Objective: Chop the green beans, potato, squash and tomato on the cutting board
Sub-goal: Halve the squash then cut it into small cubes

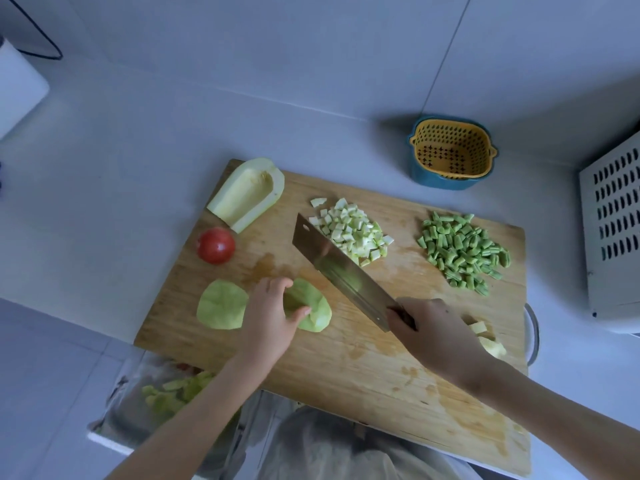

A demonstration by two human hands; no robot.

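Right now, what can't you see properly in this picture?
Head view:
- Knife: handle hidden inside the right hand.
- Yellow pieces: partly behind that hand; unclear what they are.
- Green scraps: blurred, crossed by the left forearm.
- White appliance: cut off by right edge.

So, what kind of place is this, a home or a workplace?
Most likely a home kitchen. A wooden cutting board on a pale worktop carries diced squash, chopped green beans and a whole tomato; the right hand holds a cleaver, the left hand grips a squash piece.
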